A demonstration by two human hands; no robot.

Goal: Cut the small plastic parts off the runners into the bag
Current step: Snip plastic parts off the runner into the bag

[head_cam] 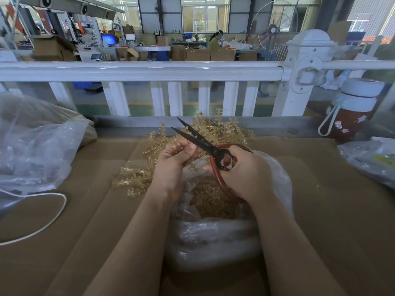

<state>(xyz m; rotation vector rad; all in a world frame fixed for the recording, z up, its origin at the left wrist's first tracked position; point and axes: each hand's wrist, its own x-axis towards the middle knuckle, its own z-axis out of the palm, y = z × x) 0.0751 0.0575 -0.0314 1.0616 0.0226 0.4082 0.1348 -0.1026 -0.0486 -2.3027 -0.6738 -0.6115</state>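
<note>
My left hand [171, 165] pinches a runner [192, 161]; my right hand [243, 174] grips the scissors [203, 142], blades apart. Cardboard covers the counter [320, 210], a white railing [141, 70] along its far edge.

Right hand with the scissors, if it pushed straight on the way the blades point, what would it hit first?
Probably the heap of amber runners behind the open blades of the scissors; the right hand aims up-left toward it. Depth is unclear, so the tips may pass above it.
</note>
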